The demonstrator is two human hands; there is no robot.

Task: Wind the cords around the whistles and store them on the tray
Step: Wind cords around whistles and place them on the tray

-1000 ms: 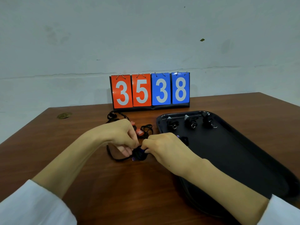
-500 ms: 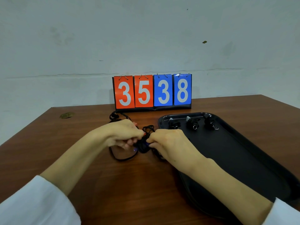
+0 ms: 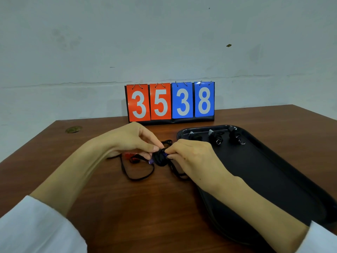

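A purple whistle (image 3: 150,162), thickly wound in black cord (image 3: 160,158), was pinched between the left grip (image 3: 131,141) and right grip (image 3: 193,157), just left of the tray (image 3: 264,176). A loose loop (image 3: 138,178) lay on the table (image 3: 127,207).

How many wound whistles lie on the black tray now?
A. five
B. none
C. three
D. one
C: the left whistle, the middle whistle and the right whistle lie in a row at the far end of the tray. The purple whistle is not on the tray: the left hand and the right hand hold it beside the tray.
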